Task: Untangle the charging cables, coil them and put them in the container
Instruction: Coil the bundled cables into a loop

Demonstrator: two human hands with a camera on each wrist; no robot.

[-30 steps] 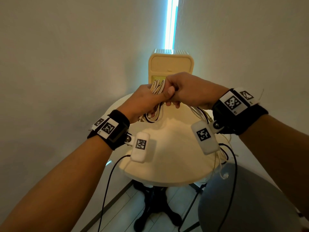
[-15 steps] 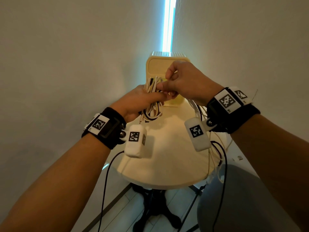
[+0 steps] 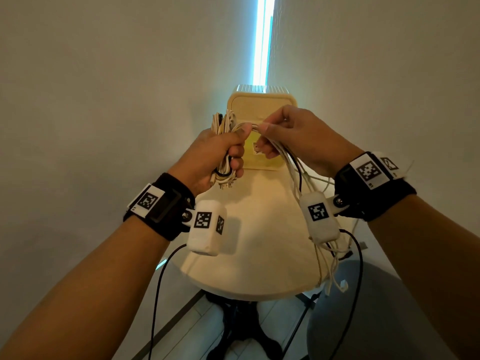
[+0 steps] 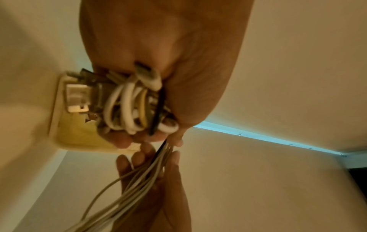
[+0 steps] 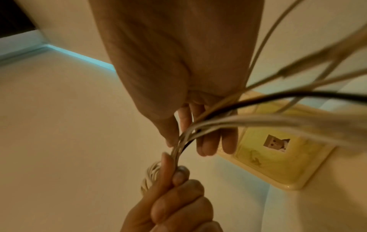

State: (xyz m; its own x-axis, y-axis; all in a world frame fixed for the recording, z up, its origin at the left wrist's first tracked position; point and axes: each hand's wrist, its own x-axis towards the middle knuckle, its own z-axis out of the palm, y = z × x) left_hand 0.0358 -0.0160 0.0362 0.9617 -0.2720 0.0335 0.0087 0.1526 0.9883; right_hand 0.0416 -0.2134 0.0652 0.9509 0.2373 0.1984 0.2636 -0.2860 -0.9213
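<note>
Since a moment ago our right hand (image 3: 293, 137) has drawn apart, pinching loose white and black cable strands (image 3: 298, 175) running rightward from the coiled cable bundle (image 3: 224, 149) our left hand (image 3: 218, 154) clenches.

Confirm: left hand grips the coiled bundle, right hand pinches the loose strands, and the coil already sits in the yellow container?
Not quite. The coiled bundle is not in the yellow container; the left hand holds it above the table, as the head view shows. The right hand does pinch the loose strands.

The hands have parted, right hand (image 3: 293, 136) drawing cables (image 3: 285, 157) sideways.
</note>
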